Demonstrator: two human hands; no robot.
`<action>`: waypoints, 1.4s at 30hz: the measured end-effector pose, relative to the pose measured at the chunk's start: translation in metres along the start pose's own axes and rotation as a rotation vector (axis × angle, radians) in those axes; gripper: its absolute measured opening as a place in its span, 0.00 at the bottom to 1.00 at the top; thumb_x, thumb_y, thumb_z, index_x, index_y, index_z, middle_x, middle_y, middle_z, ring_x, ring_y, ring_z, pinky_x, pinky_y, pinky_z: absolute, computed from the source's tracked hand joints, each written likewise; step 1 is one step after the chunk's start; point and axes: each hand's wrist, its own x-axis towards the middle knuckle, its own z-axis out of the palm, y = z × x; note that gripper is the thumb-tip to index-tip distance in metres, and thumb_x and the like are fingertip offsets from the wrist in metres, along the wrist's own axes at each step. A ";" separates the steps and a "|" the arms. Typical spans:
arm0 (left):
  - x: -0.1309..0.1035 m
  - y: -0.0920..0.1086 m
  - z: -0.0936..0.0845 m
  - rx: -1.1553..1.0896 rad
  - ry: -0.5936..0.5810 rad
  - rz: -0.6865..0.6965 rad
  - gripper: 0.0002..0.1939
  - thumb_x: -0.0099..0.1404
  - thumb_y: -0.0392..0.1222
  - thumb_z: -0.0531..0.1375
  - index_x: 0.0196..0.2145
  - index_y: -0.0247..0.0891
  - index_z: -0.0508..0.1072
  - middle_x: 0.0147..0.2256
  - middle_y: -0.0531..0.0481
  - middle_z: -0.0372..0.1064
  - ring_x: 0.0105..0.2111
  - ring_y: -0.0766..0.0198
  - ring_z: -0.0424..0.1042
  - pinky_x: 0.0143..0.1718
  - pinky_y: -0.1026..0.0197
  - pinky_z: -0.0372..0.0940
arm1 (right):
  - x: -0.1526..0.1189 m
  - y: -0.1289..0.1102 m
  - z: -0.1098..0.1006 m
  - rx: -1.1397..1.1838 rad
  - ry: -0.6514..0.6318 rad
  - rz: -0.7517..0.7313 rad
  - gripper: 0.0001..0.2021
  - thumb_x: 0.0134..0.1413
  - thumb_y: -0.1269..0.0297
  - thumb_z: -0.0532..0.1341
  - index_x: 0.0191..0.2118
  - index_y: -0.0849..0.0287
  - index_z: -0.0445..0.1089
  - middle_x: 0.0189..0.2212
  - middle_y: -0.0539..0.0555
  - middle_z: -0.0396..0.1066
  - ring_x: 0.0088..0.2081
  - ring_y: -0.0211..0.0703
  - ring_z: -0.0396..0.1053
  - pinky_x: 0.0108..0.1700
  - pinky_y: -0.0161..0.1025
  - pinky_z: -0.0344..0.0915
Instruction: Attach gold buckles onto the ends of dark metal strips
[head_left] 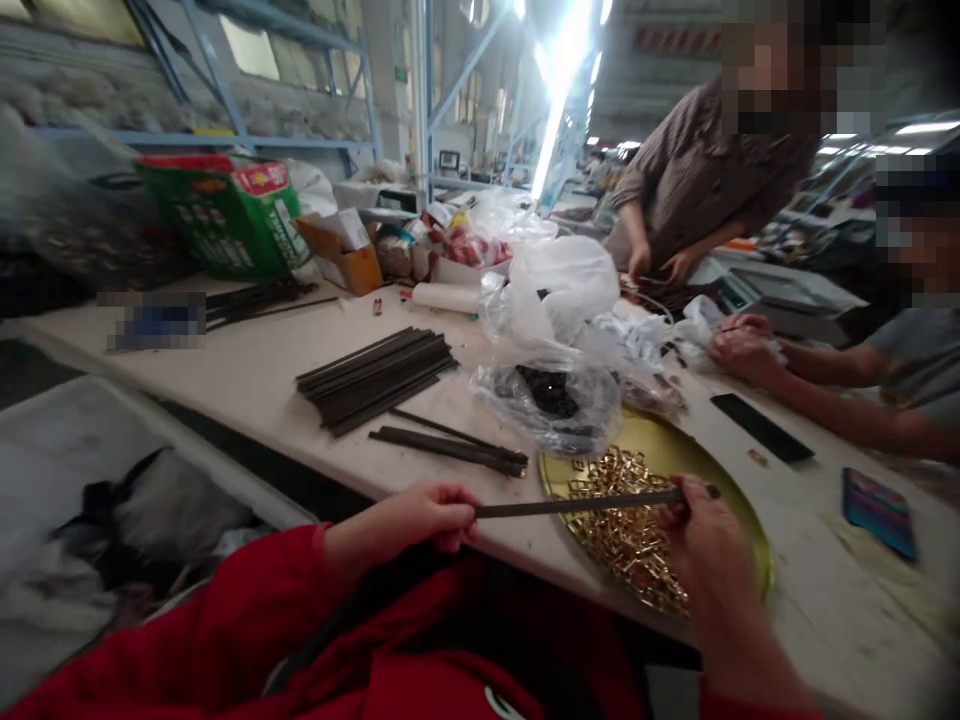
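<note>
A dark, narrow strap (562, 506) is stretched level between my two hands. My left hand (439, 515) pinches its left end near the table's front edge. At the other end, my right hand (701, 530) grips it with thumb and fingers, above a round gold tray (759, 560). Small gold metal buckles (619, 500) lie heaped in that tray, partly hidden by the strap and my right hand. Beyond my left hand rest a few loose strips (450, 450), with a larger stack of dark strips (379, 375) behind them.
A clear plastic bag (555, 395) with dark contents sits behind the tray. To the right lie a black phone (761, 427) and a phone with a colourful screen (879, 512). Two people work across the table. Boxes and a green bag (225, 215) line the back.
</note>
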 end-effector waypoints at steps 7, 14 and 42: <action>-0.006 -0.027 0.004 -0.299 0.009 0.001 0.14 0.54 0.37 0.59 0.39 0.32 0.69 0.32 0.48 0.72 0.22 0.74 0.65 0.23 0.71 0.58 | -0.010 0.011 -0.002 0.256 0.033 0.154 0.13 0.37 0.59 0.66 0.28 0.61 0.67 0.15 0.41 0.56 0.17 0.27 0.52 0.17 0.25 0.54; -0.011 -0.023 0.012 -0.394 0.038 -0.053 0.14 0.52 0.38 0.61 0.38 0.30 0.69 0.30 0.48 0.72 0.21 0.75 0.64 0.22 0.72 0.57 | -0.011 0.013 -0.006 0.257 0.040 0.168 0.14 0.37 0.58 0.67 0.28 0.62 0.68 0.15 0.41 0.56 0.16 0.26 0.53 0.16 0.25 0.53; 0.053 0.012 0.028 -0.012 -0.023 -0.049 0.15 0.52 0.38 0.52 0.39 0.34 0.64 0.23 0.58 0.61 0.16 0.75 0.57 0.17 0.71 0.51 | 0.000 -0.009 0.092 -0.246 -0.679 -0.015 0.16 0.51 0.56 0.54 0.44 0.60 0.60 0.21 0.45 0.60 0.22 0.36 0.60 0.25 0.33 0.58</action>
